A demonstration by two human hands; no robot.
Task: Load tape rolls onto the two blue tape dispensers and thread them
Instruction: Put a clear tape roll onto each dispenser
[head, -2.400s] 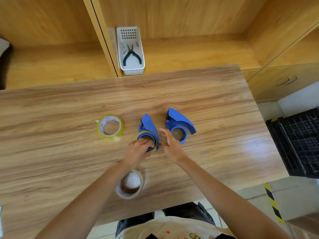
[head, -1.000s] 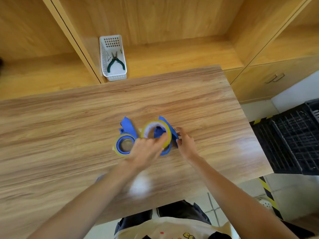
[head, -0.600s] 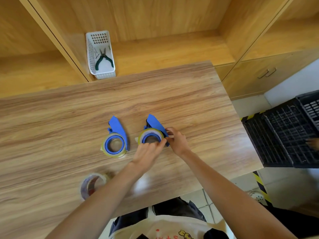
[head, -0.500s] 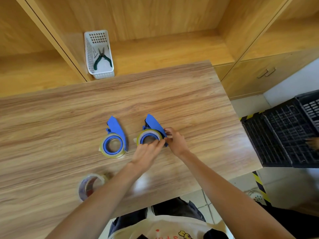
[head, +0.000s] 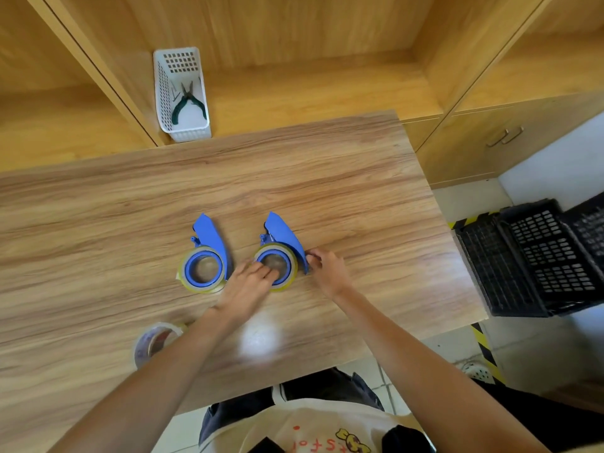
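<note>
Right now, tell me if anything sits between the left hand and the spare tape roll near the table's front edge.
Nothing visible stands between them. The left hand rests on the right dispenser's roll; the spare tape roll lies nearer the table edge, beside the left forearm, which partly hides it. Only bare wood lies between.

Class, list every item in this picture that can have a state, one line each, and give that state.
Left blue plastic tape dispenser: lying flat, yellowish tape roll loaded.
Right blue plastic tape dispenser: lying flat, yellowish roll seated on its hub.
Left hand: fingers pressing on the right roll.
Right hand: pinching the right dispenser's edge.
Clear spare tape roll: loose on table.
Green-handled pliers: in white basket.
</note>
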